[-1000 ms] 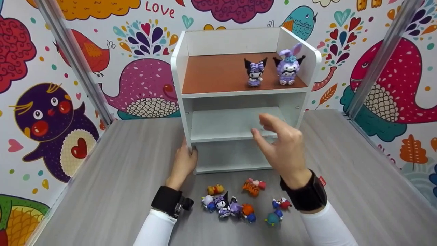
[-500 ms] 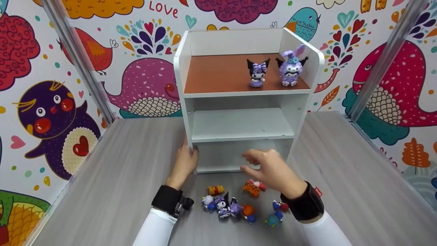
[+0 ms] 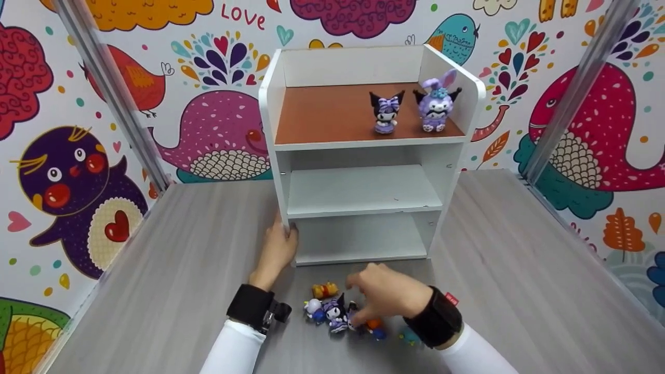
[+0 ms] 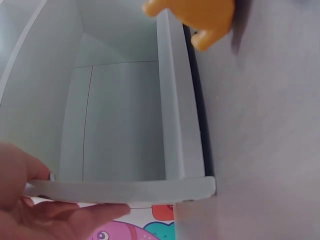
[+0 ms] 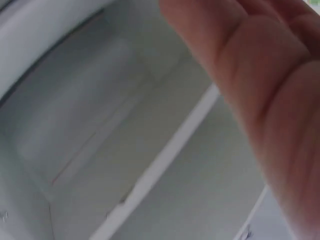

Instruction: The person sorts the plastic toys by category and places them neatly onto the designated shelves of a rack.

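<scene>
My left hand (image 3: pixel 275 252) grips the left side panel (image 4: pixel 120 191) of a white shelf unit (image 3: pixel 358 212), thumb inside and fingers outside in the left wrist view. My right hand (image 3: pixel 387 293) hovers low over small figurines on the floor, thumb and fingers apart. Its thumb overlaps a purple figurine (image 3: pixel 353 311), mostly hidden. Just left of it is a black-eared purple figurine (image 3: pixel 336 317), beside a white-and-blue one (image 3: pixel 314 310). Behind these lies a yellow bear figurine (image 3: pixel 325 290). An orange-and-blue figurine (image 3: pixel 376 329) shows below the right hand, partly covered.
On the unit's brown top stand a black-eared figurine (image 3: pixel 385 115) and a purple bunny-eared one (image 3: pixel 435 110). A teal figurine (image 3: pixel 409 336) lies partly behind the right wrist. Patterned walls (image 3: pixel 218 135) enclose the grey floor (image 3: pixel 187 275).
My right hand has come down from in front of the middle shelf to the figurines on the floor, covering the orange striped one. My left hand stays on the side panel.
</scene>
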The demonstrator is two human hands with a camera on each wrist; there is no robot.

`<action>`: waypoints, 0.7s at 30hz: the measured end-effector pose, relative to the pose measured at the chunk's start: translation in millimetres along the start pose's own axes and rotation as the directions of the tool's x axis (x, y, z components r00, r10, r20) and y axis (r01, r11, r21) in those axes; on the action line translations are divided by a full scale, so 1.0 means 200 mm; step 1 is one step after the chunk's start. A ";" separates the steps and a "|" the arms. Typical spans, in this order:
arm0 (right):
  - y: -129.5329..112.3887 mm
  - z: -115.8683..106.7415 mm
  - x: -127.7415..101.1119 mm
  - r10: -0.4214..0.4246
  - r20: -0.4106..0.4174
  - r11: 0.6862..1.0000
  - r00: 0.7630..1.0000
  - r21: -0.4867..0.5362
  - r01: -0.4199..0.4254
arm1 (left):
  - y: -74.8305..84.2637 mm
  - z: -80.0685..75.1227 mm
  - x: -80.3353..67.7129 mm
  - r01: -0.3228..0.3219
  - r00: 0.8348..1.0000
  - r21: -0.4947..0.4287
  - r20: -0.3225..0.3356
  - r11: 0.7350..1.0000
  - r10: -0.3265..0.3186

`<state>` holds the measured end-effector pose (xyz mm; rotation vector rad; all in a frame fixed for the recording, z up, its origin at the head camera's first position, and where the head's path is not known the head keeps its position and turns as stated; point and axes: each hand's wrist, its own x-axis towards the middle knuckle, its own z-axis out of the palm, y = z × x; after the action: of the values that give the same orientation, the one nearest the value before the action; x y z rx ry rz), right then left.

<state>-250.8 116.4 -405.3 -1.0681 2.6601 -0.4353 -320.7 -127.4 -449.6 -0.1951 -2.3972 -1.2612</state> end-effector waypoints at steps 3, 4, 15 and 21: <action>-0.01 0.05 0.03 0.002 0.037 0.999 0.999 -0.055 0.000 | 0.00 0.00 0.00 0.005 1.000 0.002 -0.003 1.000 -0.005; -0.01 0.07 0.04 0.002 0.043 0.997 0.999 -0.074 0.001 | 0.00 0.00 0.00 0.009 1.000 0.001 -0.002 1.000 -0.009; -0.02 0.13 0.06 0.020 0.094 0.995 0.995 -0.103 -0.011 | 0.02 -0.01 -0.01 0.023 0.999 -0.005 0.026 1.000 -0.023; -0.03 0.13 0.06 0.055 0.091 0.986 0.994 -0.162 -0.039 | 0.02 -0.01 -0.01 0.025 0.999 -0.010 0.027 1.000 -0.025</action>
<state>-246.3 98.1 -429.1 -1.0392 2.6656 -0.1591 -317.8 -126.1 -446.2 -0.1869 -2.4230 -1.2903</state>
